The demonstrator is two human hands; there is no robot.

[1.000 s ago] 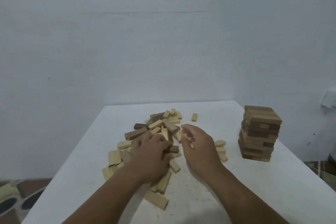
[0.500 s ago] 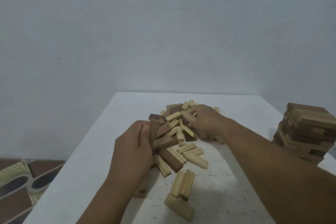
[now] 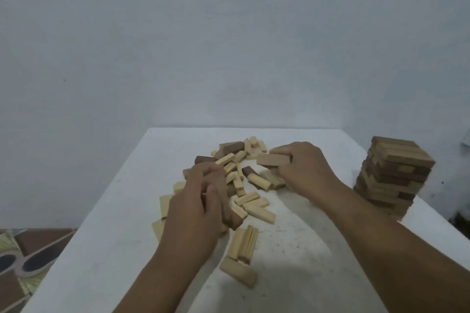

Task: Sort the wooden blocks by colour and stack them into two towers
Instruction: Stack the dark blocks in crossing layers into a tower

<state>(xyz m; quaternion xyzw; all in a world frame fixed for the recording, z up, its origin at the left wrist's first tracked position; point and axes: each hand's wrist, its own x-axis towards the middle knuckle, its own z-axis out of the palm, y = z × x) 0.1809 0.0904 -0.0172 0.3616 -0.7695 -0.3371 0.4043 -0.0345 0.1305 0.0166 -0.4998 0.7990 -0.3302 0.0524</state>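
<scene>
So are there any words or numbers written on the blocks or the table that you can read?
None: no words, numbers or signs can be read anywhere in this view.
The loose wooden blocks, the block in the right hand and the stacked tower show only plain wood; any fine print would be too blurred to tell.
The white table and the wall carry no writing.
</scene>
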